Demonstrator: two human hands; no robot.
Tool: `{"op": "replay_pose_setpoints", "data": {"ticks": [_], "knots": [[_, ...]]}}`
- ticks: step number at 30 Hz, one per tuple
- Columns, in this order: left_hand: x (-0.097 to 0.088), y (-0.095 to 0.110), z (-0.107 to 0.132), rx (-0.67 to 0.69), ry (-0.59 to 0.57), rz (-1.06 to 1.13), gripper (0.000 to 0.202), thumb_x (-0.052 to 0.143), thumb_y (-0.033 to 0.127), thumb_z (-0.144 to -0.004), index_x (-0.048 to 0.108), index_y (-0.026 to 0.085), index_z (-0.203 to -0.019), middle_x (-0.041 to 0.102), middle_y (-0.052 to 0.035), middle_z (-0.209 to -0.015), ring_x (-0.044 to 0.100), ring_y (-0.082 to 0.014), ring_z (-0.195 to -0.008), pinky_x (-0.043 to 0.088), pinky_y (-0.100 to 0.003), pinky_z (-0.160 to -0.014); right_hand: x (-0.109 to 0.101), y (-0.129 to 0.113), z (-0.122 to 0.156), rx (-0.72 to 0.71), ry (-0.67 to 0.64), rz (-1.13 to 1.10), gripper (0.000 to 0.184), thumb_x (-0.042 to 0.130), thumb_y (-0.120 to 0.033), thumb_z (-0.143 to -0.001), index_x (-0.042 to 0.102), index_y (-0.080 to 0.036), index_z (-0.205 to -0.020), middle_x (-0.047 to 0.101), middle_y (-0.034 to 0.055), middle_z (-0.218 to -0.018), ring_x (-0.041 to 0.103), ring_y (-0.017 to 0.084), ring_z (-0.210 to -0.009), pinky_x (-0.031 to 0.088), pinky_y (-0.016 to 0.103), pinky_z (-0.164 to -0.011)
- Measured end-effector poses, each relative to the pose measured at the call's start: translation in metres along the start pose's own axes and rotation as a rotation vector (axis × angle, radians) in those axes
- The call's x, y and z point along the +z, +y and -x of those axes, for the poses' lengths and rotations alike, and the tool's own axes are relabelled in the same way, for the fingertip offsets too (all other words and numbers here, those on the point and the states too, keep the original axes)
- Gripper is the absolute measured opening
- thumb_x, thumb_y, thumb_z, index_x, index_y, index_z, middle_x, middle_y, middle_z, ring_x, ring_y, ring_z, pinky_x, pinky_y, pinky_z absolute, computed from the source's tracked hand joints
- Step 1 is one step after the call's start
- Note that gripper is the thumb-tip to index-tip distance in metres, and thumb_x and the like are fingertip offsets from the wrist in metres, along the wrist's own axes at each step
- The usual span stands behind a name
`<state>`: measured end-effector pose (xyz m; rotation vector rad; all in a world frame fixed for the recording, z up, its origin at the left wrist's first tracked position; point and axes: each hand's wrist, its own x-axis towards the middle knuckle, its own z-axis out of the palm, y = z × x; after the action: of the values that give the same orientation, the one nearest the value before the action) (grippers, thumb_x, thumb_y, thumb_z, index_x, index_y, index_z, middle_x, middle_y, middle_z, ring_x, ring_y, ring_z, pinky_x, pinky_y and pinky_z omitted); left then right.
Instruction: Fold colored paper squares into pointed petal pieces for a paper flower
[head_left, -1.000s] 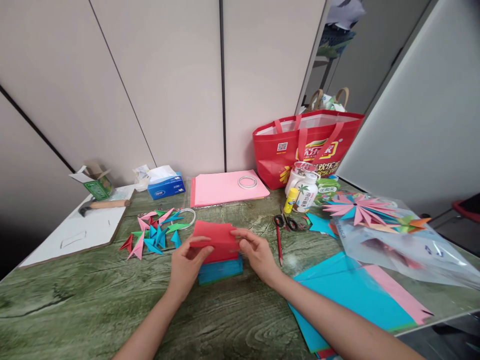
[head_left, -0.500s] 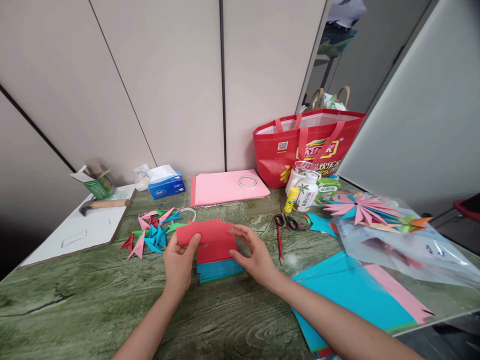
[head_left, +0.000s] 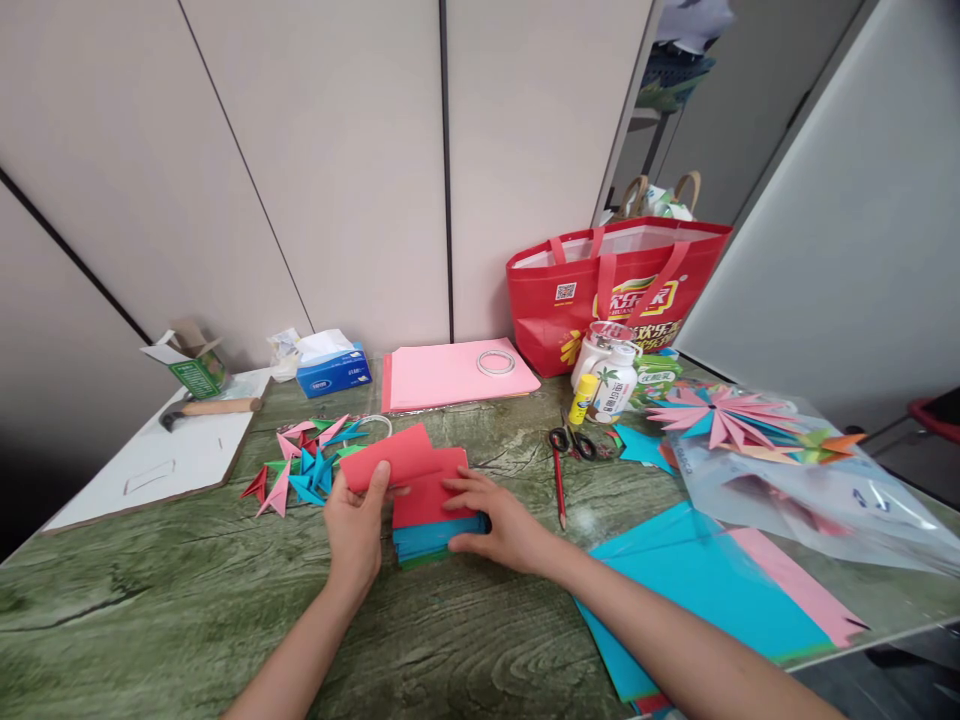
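My left hand point(head_left: 358, 520) pinches a red paper rectangle point(head_left: 391, 456) by its lower edge, thumb on the near face. The paper is raised and tilted, its right end over a stack of coloured paper point(head_left: 427, 500). Red lies on top of that stack, with blue and some green layers below. My right hand point(head_left: 499, 522) is at the stack's right side, fingers apart, fingertips over the red top and the thumb by the blue edge. Whether they press on it I cannot tell. Folded paper pieces point(head_left: 311, 470) in pink, blue, red and green lie left of the stack.
Scissors point(head_left: 574, 443), a red pencil point(head_left: 559, 490) and a glue stick point(head_left: 583, 398) lie or stand to the right. Large blue sheets point(head_left: 697, 580) cover the right front. Behind are pink sheets point(head_left: 442, 375), a tissue box point(head_left: 334, 372) and a red bag point(head_left: 547, 310). A hammer point(head_left: 214, 407) rests left.
The red paper in my left hand has tilted, its right end dropping, and has shifted slightly left. My right hand has come off its right corner and moved left and down onto or over the stack.
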<state>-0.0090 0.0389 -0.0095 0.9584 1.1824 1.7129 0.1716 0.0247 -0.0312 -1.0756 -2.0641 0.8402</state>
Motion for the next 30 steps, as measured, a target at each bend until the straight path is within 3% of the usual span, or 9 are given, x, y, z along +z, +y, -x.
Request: {"op": "replay_pose_setpoints", "data": {"ticks": [5, 9, 16, 22, 30], "knots": [[-0.0008, -0.0023, 0.0006, -0.007, -0.026, -0.009, 0.024, 0.067, 0.03, -0.066, 0.057, 0.016, -0.082, 0.063, 0.0015, -0.071, 0.061, -0.0138, -0.057, 0.053, -0.026, -0.051, -0.0014, 0.0002, -0.0014, 0.022, 0.048, -0.032, 0.018, 0.066, -0.025, -0.069, 0.067, -0.022, -0.087, 0.059, 0.0081, -0.115, 0.039, 0.025, -0.12, 0.032, 0.044, -0.097], [-0.0009, -0.0036, 0.0035, -0.042, -0.062, -0.027, 0.026, 0.067, 0.031, -0.066, 0.057, 0.017, -0.085, 0.065, 0.0007, -0.073, 0.063, -0.0161, -0.061, 0.051, -0.024, -0.049, -0.0006, 0.002, -0.0012, -0.014, 0.041, -0.006, 0.026, 0.071, -0.019, -0.063, 0.066, -0.022, -0.088, 0.057, 0.0077, -0.116, 0.039, 0.025, -0.12, 0.029, 0.044, -0.099], [-0.0003, -0.003, 0.0044, -0.067, -0.073, -0.033, 0.027, 0.067, 0.034, -0.066, 0.057, 0.018, -0.086, 0.066, 0.0011, -0.072, 0.064, -0.0167, -0.059, 0.05, -0.025, -0.049, 0.0007, -0.0002, -0.0002, -0.038, 0.033, -0.005, 0.017, 0.063, -0.018, -0.071, 0.065, -0.021, -0.088, 0.057, 0.0075, -0.116, 0.039, 0.024, -0.12, 0.028, 0.045, -0.1], [-0.0012, -0.0048, 0.0034, -0.067, -0.081, -0.017, 0.03, 0.065, 0.036, -0.067, 0.056, 0.018, -0.088, 0.068, -0.0001, -0.074, 0.064, -0.0162, -0.057, 0.051, -0.026, -0.05, 0.0007, -0.0008, -0.0014, -0.03, 0.068, -0.045, 0.015, 0.059, -0.015, -0.075, 0.066, -0.022, -0.086, 0.062, 0.006, -0.108, 0.043, 0.023, -0.117, 0.035, 0.045, -0.096], [-0.0015, -0.0039, 0.0042, -0.022, -0.056, -0.009, 0.031, 0.066, 0.033, -0.068, 0.05, 0.02, -0.09, 0.063, 0.0029, -0.073, 0.064, -0.0141, -0.054, 0.051, -0.023, -0.047, 0.002, -0.0013, -0.0037, -0.004, 0.149, -0.092, 0.02, 0.065, -0.01, -0.067, 0.065, -0.022, -0.083, 0.065, 0.0048, -0.102, 0.049, 0.024, -0.111, 0.035, 0.046, -0.095]]}}
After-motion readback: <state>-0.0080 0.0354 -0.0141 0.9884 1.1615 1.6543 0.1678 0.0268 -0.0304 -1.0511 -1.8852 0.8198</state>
